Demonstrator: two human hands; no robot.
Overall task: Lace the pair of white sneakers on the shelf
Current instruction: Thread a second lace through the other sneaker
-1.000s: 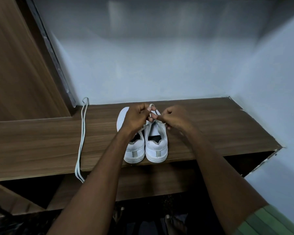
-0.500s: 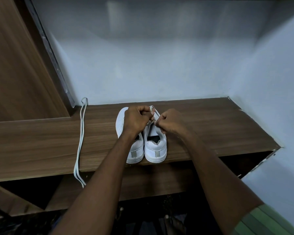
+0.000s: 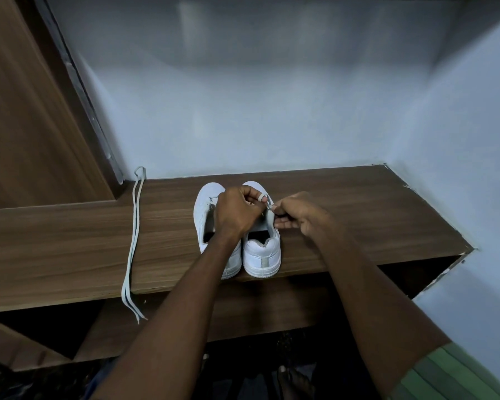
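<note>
Head view, left to right: wood side panel (image 3: 26,111), then a loose white lace (image 3: 132,241) doubled over, lying front to back on the wooden shelf (image 3: 70,243), both ends hanging off the front edge. Mid-shelf, pair of white sneakers, heels toward the camera, side by side and touching: left sneaker (image 3: 207,209), right sneaker (image 3: 261,255). Left hand (image 3: 237,212) over the pair, fingers curled, pinching a white lace (image 3: 267,201) at the right sneaker's eyelets. Right hand (image 3: 300,215) just beside it, fingertips pinching the same lace. Green striped sleeve (image 3: 459,373) bottom right.
</note>
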